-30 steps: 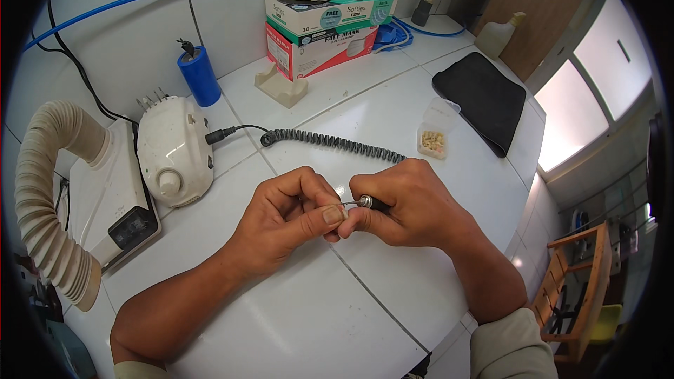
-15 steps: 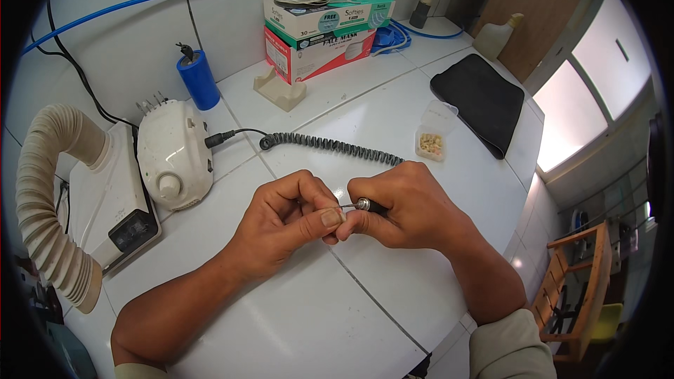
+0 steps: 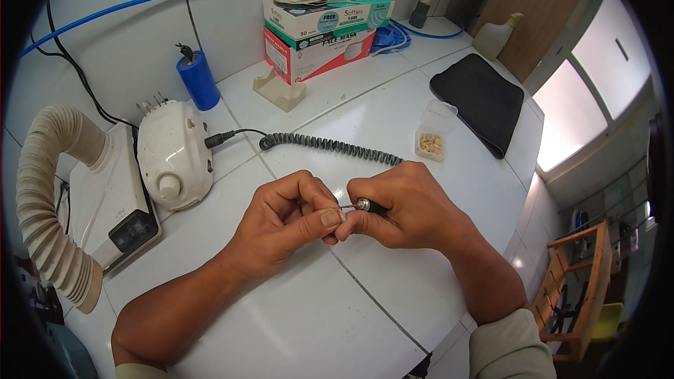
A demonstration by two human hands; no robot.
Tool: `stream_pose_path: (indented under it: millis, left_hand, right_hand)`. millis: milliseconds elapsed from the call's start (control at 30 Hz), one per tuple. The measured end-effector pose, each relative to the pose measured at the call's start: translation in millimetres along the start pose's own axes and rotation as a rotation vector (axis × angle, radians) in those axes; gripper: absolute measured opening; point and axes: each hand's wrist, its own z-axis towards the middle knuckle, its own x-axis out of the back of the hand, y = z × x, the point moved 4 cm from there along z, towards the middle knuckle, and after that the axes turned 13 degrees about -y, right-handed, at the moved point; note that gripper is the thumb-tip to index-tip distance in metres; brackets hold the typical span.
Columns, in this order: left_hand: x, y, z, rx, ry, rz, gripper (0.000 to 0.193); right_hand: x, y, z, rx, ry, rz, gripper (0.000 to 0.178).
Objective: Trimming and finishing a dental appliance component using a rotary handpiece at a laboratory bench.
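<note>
Over the middle of the white tiled table my two hands meet, fingertips close together. My right hand (image 3: 411,203) is wrapped round a rotary handpiece (image 3: 364,204) with a black grip, a metal collar and a thin bit pointing left. Between thumb and fingers, my left hand (image 3: 284,217) pinches a small pale piece (image 3: 342,215), mostly covered by the fingertips. The bit's tip reaches this piece; whether it touches cannot be made out. A coiled dark cord (image 3: 337,146) runs from behind my right hand to a white control unit (image 3: 175,158) with a knob, at the left.
Right of the cord stands an open clear box (image 3: 430,144) of small yellowish pieces. A black mat (image 3: 481,102) lies farther right. Stacked cartons (image 3: 319,56), a beige holder (image 3: 279,90) and a blue cylinder (image 3: 198,81) stand behind. A ribbed hose (image 3: 53,196) arches at the left.
</note>
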Motion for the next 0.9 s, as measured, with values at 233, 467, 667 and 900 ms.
stream_pose_path:
  millis: [233,467,667,900]
  left_hand:
    - [-0.7,0.4,0.4,-0.006,0.003,0.003,0.013]
    - [0.3,-0.7,-0.4,-0.001,0.012,-0.002,0.014]
    - [-0.8,-0.4,-0.3,-0.049,0.068,0.024,0.010]
    - [-4.4,4.5,-0.7,-0.107,0.106,0.141,0.008]
  right_hand:
    - [0.6,-0.4,-0.2,-0.003,-0.012,0.006,0.051]
    - [0.6,-0.7,0.0,-0.020,-0.022,0.009,0.051]
    - [-0.1,2.2,1.0,-0.075,0.003,-0.001,0.052]
    - [0.9,1.7,1.1,-0.071,0.021,-0.028,0.050]
